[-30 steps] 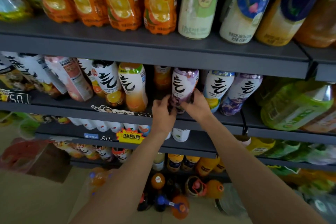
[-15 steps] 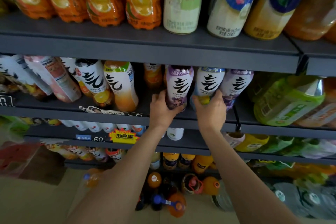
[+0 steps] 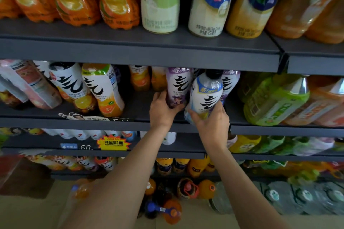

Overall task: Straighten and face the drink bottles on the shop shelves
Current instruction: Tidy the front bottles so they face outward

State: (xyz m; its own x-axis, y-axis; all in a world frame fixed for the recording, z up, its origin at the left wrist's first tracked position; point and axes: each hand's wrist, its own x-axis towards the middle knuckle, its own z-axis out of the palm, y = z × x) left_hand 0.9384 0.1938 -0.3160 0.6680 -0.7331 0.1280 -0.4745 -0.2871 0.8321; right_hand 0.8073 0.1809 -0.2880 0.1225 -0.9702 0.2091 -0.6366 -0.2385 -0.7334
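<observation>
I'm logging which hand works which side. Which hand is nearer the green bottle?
Right. The right hand grips a white bottle just left of the green bottle; the left hand is farther left, on a purple bottle.

Both arms outstretched, left grip and right grip (fingers curled).

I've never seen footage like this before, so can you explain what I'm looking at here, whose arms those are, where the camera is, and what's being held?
There is no machine here. The camera sits on a person's head, looking forward and down, so the two bare arms are the wearer's own, reaching to a shop shelf stocked with drink bottles. The left hand grips the base of a purple-labelled bottle standing on the middle shelf. The right hand grips a white bottle with a blue top band, tilted and drawn out in front of its row. Orange drink bottles stand on the shelf above, and green bottles lie to the right.
</observation>
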